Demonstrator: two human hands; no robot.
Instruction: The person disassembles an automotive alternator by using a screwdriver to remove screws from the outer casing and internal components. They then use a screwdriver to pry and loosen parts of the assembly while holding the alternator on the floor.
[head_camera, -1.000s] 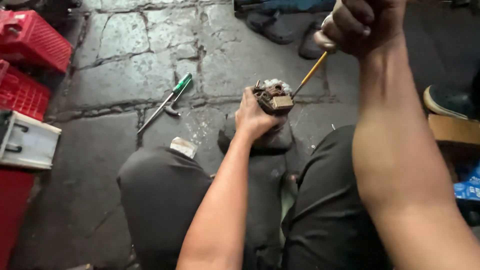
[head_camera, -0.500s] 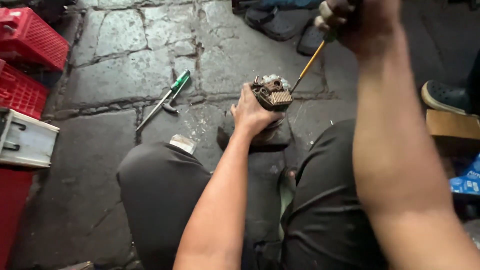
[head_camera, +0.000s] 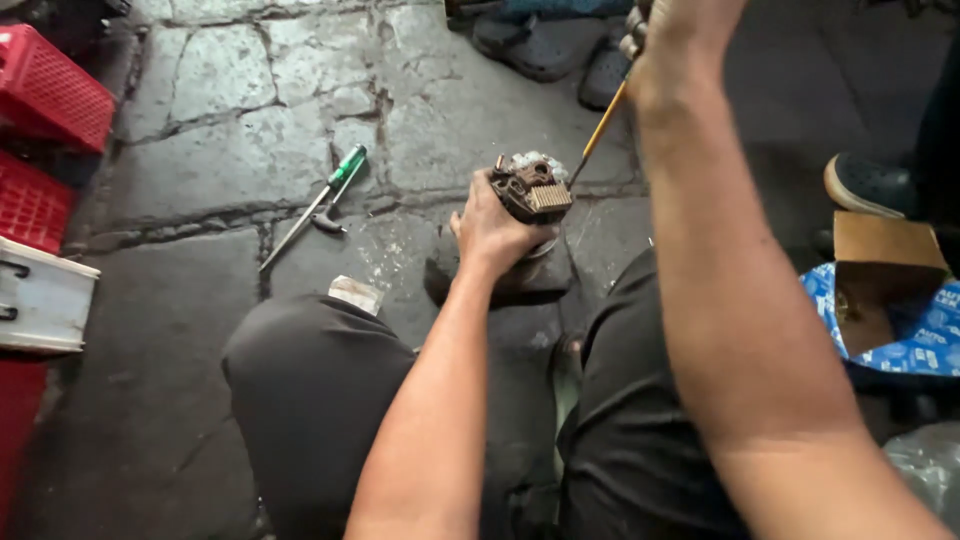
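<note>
The rusty brown metal part (head_camera: 532, 190) stands upright on a dark block (head_camera: 540, 275). The thin yellow-shafted tool (head_camera: 598, 133) leans diagonally, its tip touching the part's top.

Soft, even daylight falls on the stone floor (head_camera: 250, 110), brightest at the upper left and dimming toward the right edge, where the dark ground swallows detail. Shadows are faint and diffuse — no hard edges, no glare. The right forearm (head_camera: 740, 330) (very close to the lens) looms large and slightly soft, and the raised right hand (head_camera: 680, 35) is cut off by the top edge.
</note>
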